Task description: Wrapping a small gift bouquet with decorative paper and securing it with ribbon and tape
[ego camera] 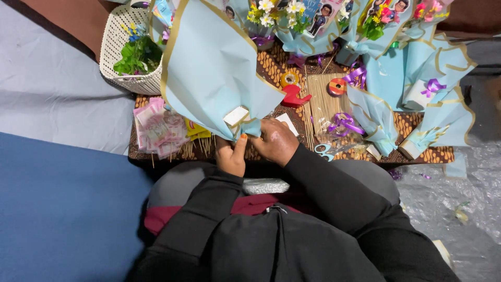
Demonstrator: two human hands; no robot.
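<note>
Both hands grip the gathered neck of the pale blue wrap (214,68) at the counter's (428,154) near edge: left hand (231,155) fingers pinching, right hand (275,141) fingers closed around it. Keep the gathers tight. Scissors (330,150) lie just right; wrapped bouquets (417,73) stand beyond.

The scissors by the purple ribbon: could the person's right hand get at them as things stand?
Probably yes, once it lets go. The scissors lie uncovered at the table's near edge, just beside the right hand, with nothing between them. But that hand is busy now, its grip pinching the base of the blue paper wrap.
</note>
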